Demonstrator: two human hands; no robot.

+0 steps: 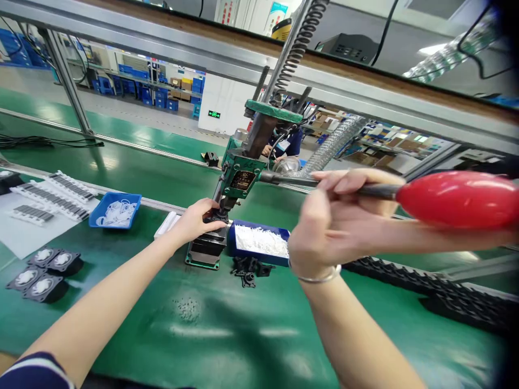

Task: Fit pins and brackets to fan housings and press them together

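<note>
A green hand press (242,175) stands on the bench, tilted in my view. My left hand (197,220) is at its base, with thumb and fingers around a small black plastic part (219,213) under the ram; the fingers partly hide it. My right hand (340,221), a little blurred, has its fingers hooked over the press lever (379,191). The lever's red knob (458,200) lies above my right palm and wrist. Beside the press base sit a blue bin of small white parts (233,237) and a pile of black plastic parts (248,270).
To the left are a blue tray of white rings (94,220), several black square housings with white centres (44,270) and striped strips (60,189) on white paper. Black trays (458,310) line the right side. Tiny dark bits (188,309) lie in front. A person (290,143) sits beyond the press.
</note>
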